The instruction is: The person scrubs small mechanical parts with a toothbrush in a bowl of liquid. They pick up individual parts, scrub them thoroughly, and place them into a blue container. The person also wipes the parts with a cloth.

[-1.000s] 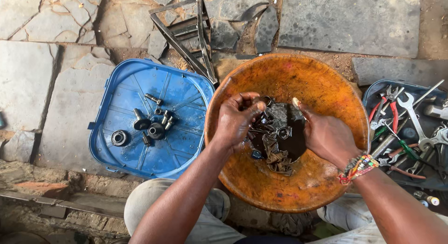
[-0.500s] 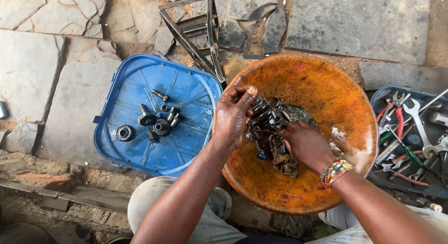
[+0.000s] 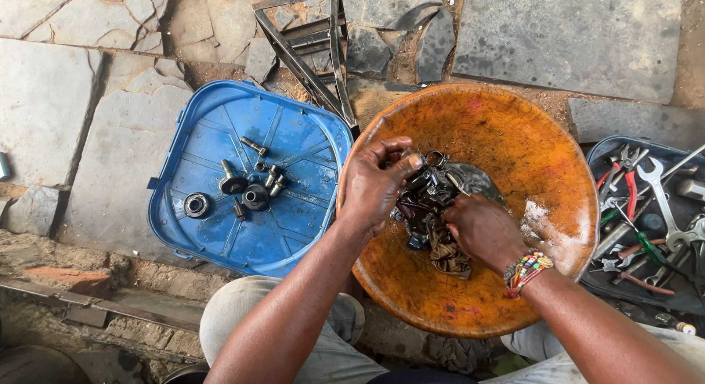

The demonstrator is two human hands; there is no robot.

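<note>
A round orange basin [image 3: 514, 134] stands between my knees. In its middle lies a dark, greasy metal machine part [image 3: 433, 197] with a grimy rag [image 3: 444, 255] under it. My left hand [image 3: 374, 182] grips the part from the left, thumb on top. Low on the part's right side, my right hand [image 3: 481, 230] presses on it and the rag, fingers curled; a beaded bracelet [image 3: 525, 270] circles that wrist. Whitish foam [image 3: 540, 219] shows on the basin's right side.
A blue plastic lid [image 3: 294, 230] to the left holds several bolts, nuts and a bearing [image 3: 197, 205]. A dark tray [image 3: 609, 153] at the right holds spanners [image 3: 664, 200] and pliers. A metal frame [image 3: 316, 53] lies on the stone paving behind.
My right hand has slid from the part's right side to its lower side, onto the rag. The part has turned a little in the basin. The view has shifted slightly.
</note>
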